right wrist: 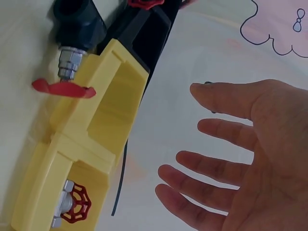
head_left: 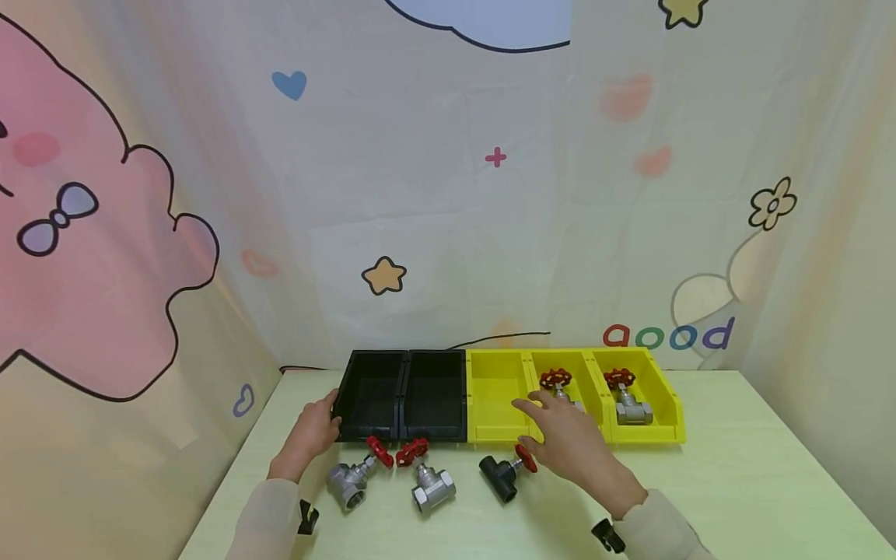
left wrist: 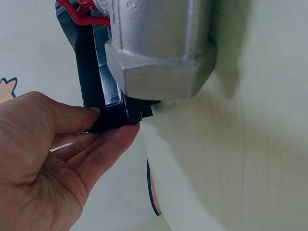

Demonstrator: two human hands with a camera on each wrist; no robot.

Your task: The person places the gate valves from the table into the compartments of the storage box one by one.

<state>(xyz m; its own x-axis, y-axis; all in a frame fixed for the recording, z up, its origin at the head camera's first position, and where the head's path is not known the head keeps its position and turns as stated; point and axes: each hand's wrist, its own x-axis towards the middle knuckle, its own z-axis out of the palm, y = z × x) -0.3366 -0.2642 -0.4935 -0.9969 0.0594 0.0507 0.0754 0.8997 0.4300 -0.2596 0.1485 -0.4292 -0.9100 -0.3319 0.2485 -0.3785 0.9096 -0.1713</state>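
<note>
My left hand [head_left: 308, 437] grips the left end wall of the black bin [head_left: 364, 430], thumb and fingers pinching its edge in the left wrist view. My right hand [head_left: 570, 435] hovers over the yellow bins [head_left: 493, 393] with its fingers spread, holding nothing in the right wrist view. Below it lies a black valve [head_left: 499, 476] with a red handwheel. Two silver valves [head_left: 434, 490] with red handwheels lie in front of the black bins. Another silver valve [head_left: 633, 410] sits in the rightmost yellow bin, and one valve in the middle yellow bin is partly hidden by my right hand.
The joined row of bins stands along the table's back, black at the left and yellow at the right. Behind it hangs a printed curtain [head_left: 420, 194]. A dark cord [head_left: 500, 337] runs behind the bins. The pale table [head_left: 756, 482] extends to the right.
</note>
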